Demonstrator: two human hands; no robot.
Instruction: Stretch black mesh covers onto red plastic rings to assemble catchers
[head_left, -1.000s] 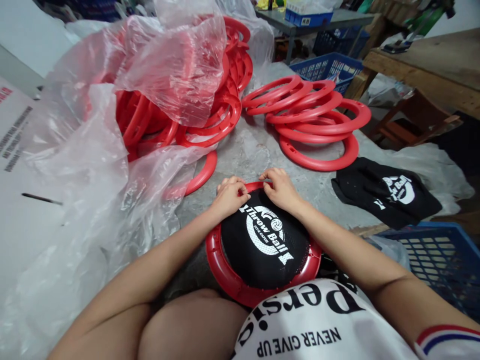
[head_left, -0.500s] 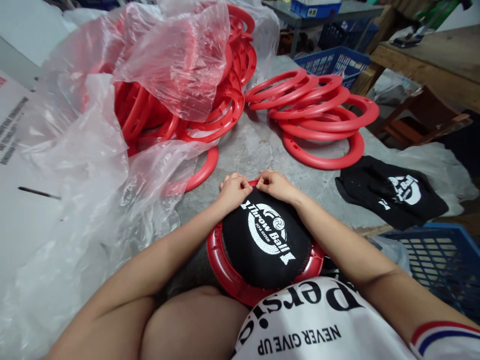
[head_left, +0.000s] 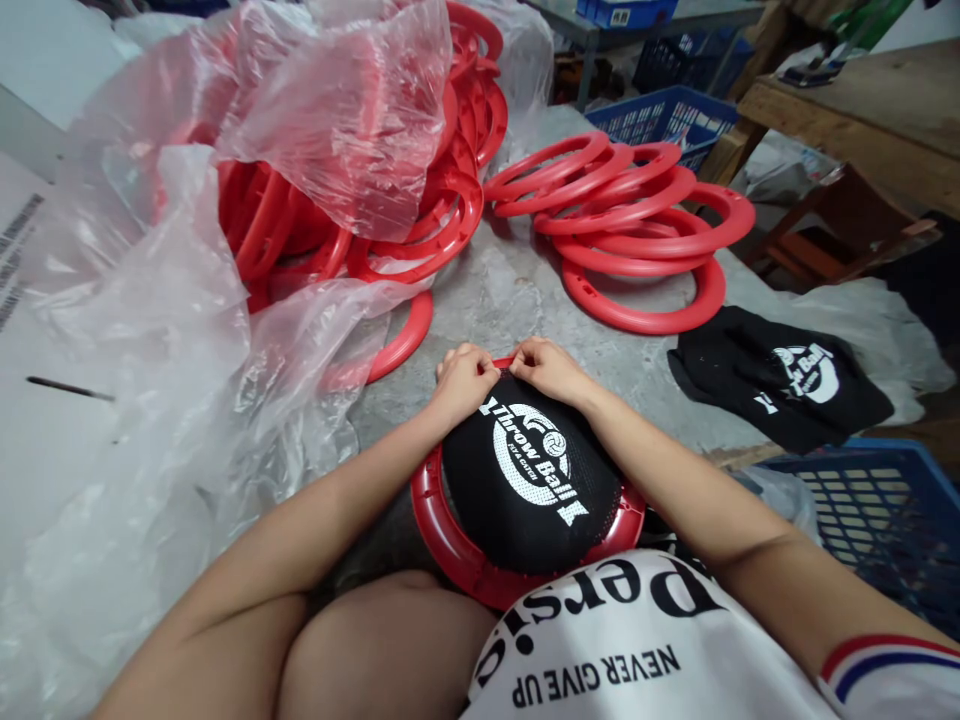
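left hand (head_left: 465,380) and right hand (head_left: 551,368) pinch black net (head_left: 532,480) onto red ring (head_left: 442,525), mid-frame; slack grip may let it slip.

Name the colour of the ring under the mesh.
Red ring, clearest in the head view.

A red plastic ring (head_left: 439,515) lies flat on the grey table (head_left: 517,290), its near edge against my lap. A black mesh cover (head_left: 525,490) printed with a white "Throw Ball" logo is stretched across its opening. My left hand (head_left: 465,380) and right hand (head_left: 551,368) pinch the cover's far edge at the ring's far rim.
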